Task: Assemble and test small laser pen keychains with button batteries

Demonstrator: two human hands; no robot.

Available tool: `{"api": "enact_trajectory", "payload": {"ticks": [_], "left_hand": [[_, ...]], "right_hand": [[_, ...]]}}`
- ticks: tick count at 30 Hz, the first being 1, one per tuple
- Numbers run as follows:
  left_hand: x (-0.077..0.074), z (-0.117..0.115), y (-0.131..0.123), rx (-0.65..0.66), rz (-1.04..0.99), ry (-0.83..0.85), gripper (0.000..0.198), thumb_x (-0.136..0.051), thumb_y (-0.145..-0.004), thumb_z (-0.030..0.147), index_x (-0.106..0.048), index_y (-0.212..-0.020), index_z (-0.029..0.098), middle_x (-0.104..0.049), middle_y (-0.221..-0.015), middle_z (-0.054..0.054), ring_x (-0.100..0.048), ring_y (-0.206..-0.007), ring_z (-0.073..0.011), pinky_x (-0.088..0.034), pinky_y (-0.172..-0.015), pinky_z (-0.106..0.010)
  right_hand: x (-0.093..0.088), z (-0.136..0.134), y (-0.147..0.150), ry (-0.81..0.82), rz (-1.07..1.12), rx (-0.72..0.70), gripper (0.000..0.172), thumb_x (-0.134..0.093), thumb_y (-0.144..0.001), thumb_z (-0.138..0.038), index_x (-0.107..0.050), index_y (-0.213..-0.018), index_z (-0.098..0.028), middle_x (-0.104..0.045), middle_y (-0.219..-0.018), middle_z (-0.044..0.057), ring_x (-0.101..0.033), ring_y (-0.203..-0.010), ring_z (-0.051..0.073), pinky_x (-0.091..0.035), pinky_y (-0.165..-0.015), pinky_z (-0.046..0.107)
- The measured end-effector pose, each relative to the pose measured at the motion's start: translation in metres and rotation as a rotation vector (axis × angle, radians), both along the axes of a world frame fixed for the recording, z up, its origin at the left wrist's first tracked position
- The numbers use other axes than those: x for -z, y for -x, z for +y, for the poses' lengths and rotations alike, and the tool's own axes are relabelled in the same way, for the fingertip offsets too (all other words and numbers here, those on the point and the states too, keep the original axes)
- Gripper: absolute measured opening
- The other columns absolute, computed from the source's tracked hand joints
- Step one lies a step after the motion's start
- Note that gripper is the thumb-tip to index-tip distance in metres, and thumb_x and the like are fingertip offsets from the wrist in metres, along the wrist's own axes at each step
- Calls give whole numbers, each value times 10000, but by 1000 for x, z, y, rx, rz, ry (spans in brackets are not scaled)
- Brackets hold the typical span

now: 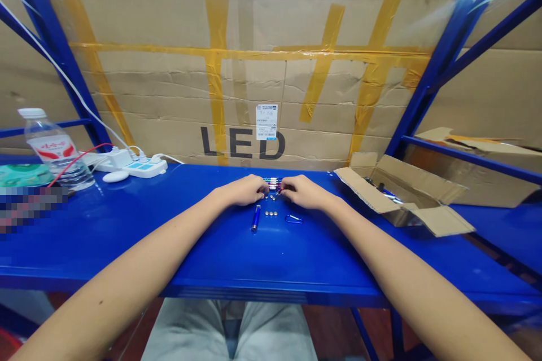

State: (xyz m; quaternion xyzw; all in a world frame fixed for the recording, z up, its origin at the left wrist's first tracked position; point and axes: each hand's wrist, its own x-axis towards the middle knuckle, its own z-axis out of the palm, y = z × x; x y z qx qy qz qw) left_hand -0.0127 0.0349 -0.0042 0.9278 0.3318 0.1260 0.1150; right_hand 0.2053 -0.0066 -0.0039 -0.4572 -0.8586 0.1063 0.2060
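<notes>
My left hand [249, 189] and my right hand [304, 192] rest on the blue table at either end of a row of shiny coloured metal tubes [272, 183]. Fingers on both hands are curled in, their tips right by the tube ends. What each pinches, if anything, is too small to tell. Several small silver button cells [271, 214] lie just below, some close to my thumbs. Nearer to me lies a blue pocket flashlight [256, 218], beside my left hand's side of the cells. To their right is a blue carabiner [293, 219].
An open cardboard box [393, 194] with metal parts inside stands at the right. At the left are a water bottle [57, 149] and a white power strip [144, 166] with cables. A large taped cardboard sheet [169, 96] rises behind the table, between blue rack posts [440, 67].
</notes>
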Motion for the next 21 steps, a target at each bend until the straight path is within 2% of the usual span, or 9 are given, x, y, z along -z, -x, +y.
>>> {"api": "enact_trajectory", "payload": {"ticks": [3, 6, 11, 14, 21], "left_hand": [[0, -1, 0, -34, -39, -24, 221, -622, -760, 199, -716, -960, 187, -687, -930, -75, -594, -829, -206, -394, -726, -261], [0, -2, -2, -39, -39, -49, 235, -589, -796, 236, -707, -987, 167, -680, -966, -84, -596, -853, -206, -402, -745, -264], [3, -3, -9, 75, -33, -51, 209, -531, -821, 162, -710, -926, 190, -689, -975, -66, -602, -892, -198, -397, -780, -258], [3, -3, -9, 108, -45, 6, 206, -521, -824, 131, -706, -892, 191, -699, -963, -53, -607, -893, -187, -396, -775, -247], [-3, -5, -6, 91, -18, 203, 159, -577, -791, 159, -715, -867, 174, -683, -786, -13, -583, -738, -149, -379, -655, -222]], "right_hand": [[-1, -1, 0, 7, 50, 33, 114, -481, -857, -144, -586, -815, -164, -670, -786, 40, -553, -678, 138, -370, -642, 247], [-3, -3, 3, 14, 94, -16, 114, -479, -857, -135, -583, -821, -164, -673, -818, 34, -563, -714, 137, -381, -669, 245], [-4, -9, 10, -2, 84, -103, 139, -478, -850, -120, -610, -829, -156, -676, -845, 36, -557, -742, 142, -382, -699, 255], [-4, -9, 11, 0, 82, -139, 144, -479, -849, -126, -619, -838, -156, -680, -859, 41, -555, -757, 149, -390, -714, 264], [-4, -9, 5, 98, 109, -194, 107, -501, -828, -155, -602, -790, -164, -658, -754, 14, -553, -695, 143, -406, -662, 257]]}}
